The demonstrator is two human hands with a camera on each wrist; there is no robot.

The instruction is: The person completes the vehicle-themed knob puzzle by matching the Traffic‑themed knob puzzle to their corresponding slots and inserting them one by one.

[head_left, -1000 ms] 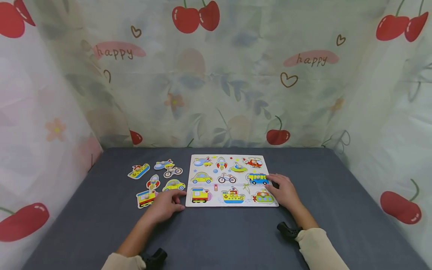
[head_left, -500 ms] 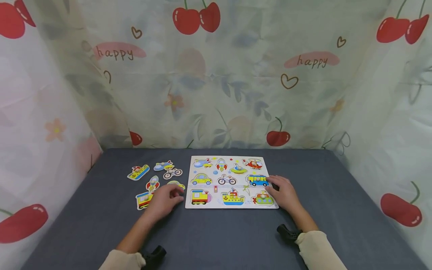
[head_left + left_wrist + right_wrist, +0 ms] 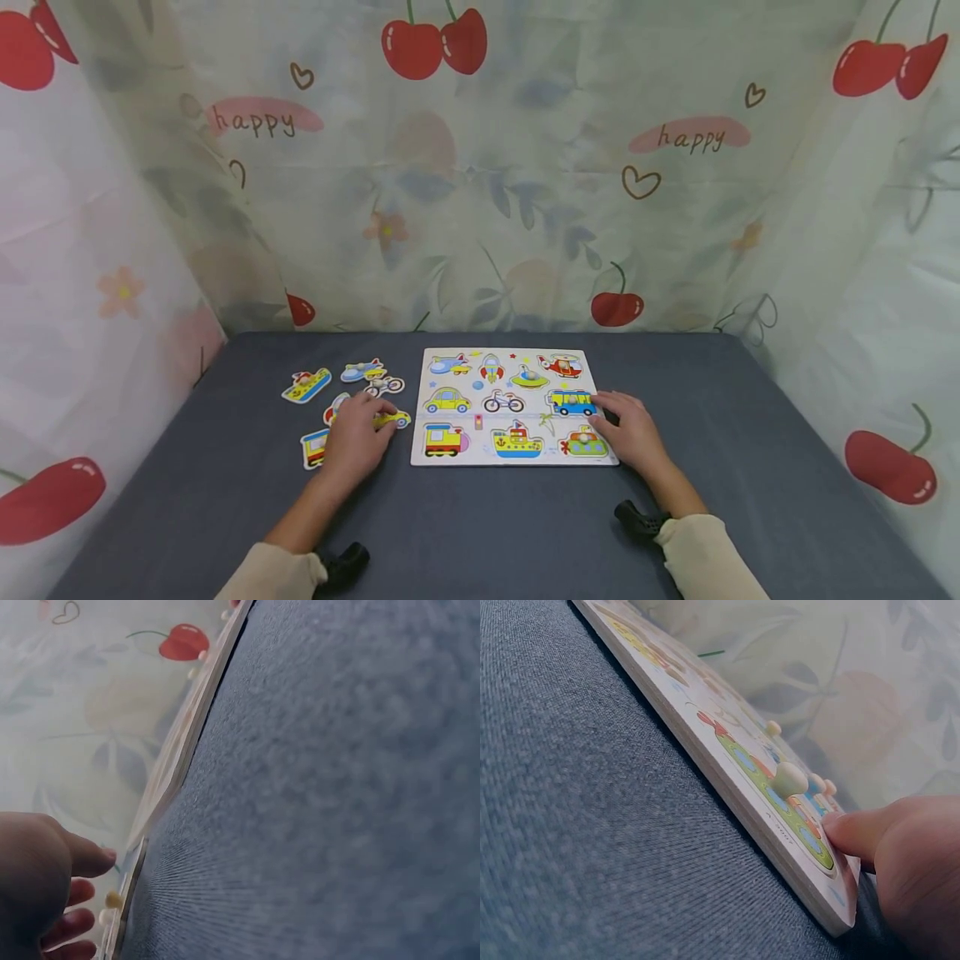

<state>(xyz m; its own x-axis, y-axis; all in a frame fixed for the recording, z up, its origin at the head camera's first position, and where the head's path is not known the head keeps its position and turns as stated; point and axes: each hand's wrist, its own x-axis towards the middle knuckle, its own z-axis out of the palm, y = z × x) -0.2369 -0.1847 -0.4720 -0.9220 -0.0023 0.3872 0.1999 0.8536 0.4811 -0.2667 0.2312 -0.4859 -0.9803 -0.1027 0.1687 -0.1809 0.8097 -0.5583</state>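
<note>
In the head view my left hand (image 3: 358, 437) is over the yellow car puzzle piece (image 3: 402, 419), partly covering it. In the left wrist view its thumb stands apart from a small yellow knob (image 3: 113, 900), the other fingers bent below. My right hand (image 3: 632, 427) rests at the right edge of the white peg puzzle board (image 3: 480, 454). Its thumb (image 3: 847, 829) presses on the board's top near the submarine piece (image 3: 742, 754), while the fingers touch the edge by the bus piece (image 3: 572, 402). What lies under the right palm is hidden.
Around the left hand lie a ship piece (image 3: 307, 385), a plane piece (image 3: 362, 369), a bicycle piece (image 3: 386, 384), a partly covered rocket piece (image 3: 334, 408) and a train piece (image 3: 313, 448). A printed curtain (image 3: 480, 208) borders the grey table (image 3: 495, 533) at the back.
My left hand has moved from beside the board's left edge, back and left onto the car piece, covering more of the rocket. The right hand stays at the board.
</note>
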